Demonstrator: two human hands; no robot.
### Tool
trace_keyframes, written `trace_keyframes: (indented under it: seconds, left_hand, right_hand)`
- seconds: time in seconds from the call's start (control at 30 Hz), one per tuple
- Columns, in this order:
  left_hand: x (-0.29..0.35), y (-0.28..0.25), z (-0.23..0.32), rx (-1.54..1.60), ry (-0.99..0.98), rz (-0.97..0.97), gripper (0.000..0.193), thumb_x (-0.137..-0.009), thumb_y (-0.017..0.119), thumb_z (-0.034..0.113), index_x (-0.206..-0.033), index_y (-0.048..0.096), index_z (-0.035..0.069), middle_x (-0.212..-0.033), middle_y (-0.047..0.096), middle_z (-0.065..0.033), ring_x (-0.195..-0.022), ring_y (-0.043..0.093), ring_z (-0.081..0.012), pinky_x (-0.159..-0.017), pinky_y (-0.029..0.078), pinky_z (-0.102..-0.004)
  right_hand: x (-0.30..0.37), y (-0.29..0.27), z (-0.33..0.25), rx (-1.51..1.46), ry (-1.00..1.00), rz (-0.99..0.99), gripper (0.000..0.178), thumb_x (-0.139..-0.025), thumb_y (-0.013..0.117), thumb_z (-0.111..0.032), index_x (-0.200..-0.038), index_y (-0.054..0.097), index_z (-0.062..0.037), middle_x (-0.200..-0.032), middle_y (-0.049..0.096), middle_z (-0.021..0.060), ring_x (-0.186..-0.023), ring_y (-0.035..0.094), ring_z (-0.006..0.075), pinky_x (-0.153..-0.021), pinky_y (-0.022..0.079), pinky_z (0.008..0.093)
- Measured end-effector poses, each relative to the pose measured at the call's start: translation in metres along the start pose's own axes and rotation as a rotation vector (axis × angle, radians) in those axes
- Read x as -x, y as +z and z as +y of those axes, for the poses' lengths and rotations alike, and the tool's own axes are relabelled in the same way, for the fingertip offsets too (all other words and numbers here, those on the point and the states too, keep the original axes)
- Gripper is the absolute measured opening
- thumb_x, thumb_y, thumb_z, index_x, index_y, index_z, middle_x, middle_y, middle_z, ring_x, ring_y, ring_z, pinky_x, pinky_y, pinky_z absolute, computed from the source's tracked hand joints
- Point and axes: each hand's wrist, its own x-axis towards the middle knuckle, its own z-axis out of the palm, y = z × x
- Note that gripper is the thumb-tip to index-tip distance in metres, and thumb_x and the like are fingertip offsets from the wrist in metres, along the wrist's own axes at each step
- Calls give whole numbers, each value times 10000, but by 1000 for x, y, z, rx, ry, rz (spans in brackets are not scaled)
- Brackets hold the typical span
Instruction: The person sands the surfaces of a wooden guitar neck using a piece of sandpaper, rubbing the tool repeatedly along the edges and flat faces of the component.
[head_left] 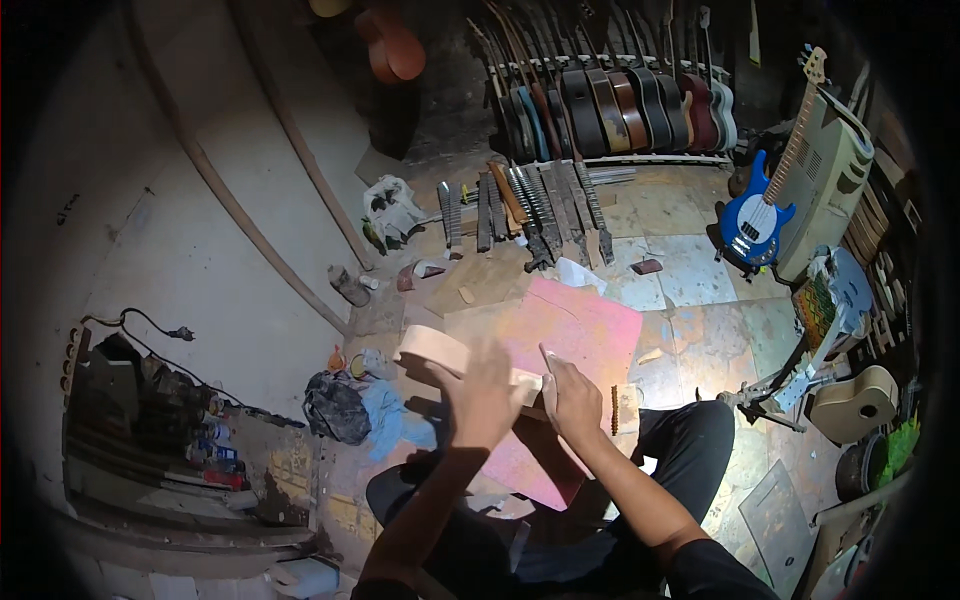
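A pale wooden piece (432,348) with a rounded, curved left end is raised above my lap, over a pink board (590,325). My left hand (485,395) lies across its middle, thumb toward the curved end; the fingers are smeared by motion, so their grip is unclear. Closed at the right end of the wood is my right hand (575,400), its fingers bent around it. A thin, narrow edge (547,358) sticks up beside those fingers; I cannot make out what it is. My hands hide much of the wood's middle and right end.
Files and rasps (530,205) lie ahead on the tiled floor. Behind them several guitars (625,110) stand in a rack. A blue electric bass (755,215) leans at the right, above an unfinished guitar body (855,405). Left of my knee sits a black plastic bag (337,408).
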Motion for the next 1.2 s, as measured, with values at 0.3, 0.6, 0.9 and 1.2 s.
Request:
trace_keyframes:
  seconds: [0.3, 0.6, 0.9, 1.2]
  left_hand:
    - [-19, -16, -54, 446, -168, 407, 482, -1038, 662, 300, -1462, 649, 70, -1585, 574, -154, -1528, 458, -299, -1254, 146, -732]
    - [0, 7, -74, 268, -320, 400, 437, -1042, 555, 93, -1469, 599, 6, -1504, 618, -234, -1440, 542, -420, -1192, 415, -540]
    - [38, -16, 12, 600, -197, 600, 659, -821, 759, 114, -1415, 547, -79, -1328, 638, -289, -1260, 625, -429, -1131, 461, -532]
    - [44, -15, 26, 1129, -211, 494, 787, -761, 669, -22, -1509, 428, -72, -1538, 531, -254, -1332, 580, -319, -1200, 431, -499]
  right_hand:
    - [4, -4, 22, 33, 38, 3, 379, -998, 643, -154, -1353, 697, -32, -1137, 749, 218, -925, 752, 403, -839, 608, 489]
    - [17, -14, 18, 6, 47, 54, 421, -988, 626, -116, -1398, 692, -50, -1150, 746, 215, -992, 741, 392, -882, 589, 479]
    - [78, -35, 33, -70, 134, 43, 437, -1048, 539, -148, -1445, 659, -10, -1204, 717, 250, -1112, 688, 430, -998, 529, 510]
    - [152, -42, -4, -216, 290, -102, 422, -1044, 638, -185, -1385, 637, 64, -1301, 673, 283, -1187, 626, 459, -1050, 487, 518]
